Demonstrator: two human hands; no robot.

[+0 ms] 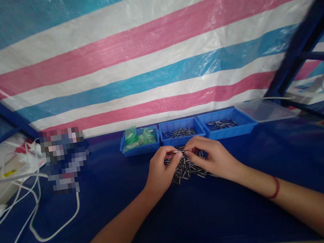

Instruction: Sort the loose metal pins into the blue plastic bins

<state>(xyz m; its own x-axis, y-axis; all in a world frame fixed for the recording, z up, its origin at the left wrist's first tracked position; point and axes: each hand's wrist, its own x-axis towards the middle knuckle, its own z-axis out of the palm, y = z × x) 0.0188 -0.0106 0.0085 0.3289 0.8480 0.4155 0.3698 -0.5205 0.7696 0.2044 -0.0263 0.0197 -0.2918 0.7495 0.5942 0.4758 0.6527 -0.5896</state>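
Above a loose pile of thin metal pins [187, 170], both hands meet with thumbs and forefingers pinched. My left hand [161, 166] grips one end of a slim metal pin [180, 151]. From the other side, my right hand [212, 156] pinches at the same small piece; its exact shape is too fine to make out. The pile lies on the blue tabletop under my fingers, partly hidden by them. Just behind it, a blue bin [182, 138] contains more such pins, and another bin [232, 130] to its right contains a smaller heap.
A third blue bin [141, 150] at the left contains green-tinted plastic bags [132, 136]. At the far right lies a clear plastic lid [266, 110]. White cables [38, 233] loop over the table's left side, near a pixelated patch. A striped sheet [146, 59] hangs behind.
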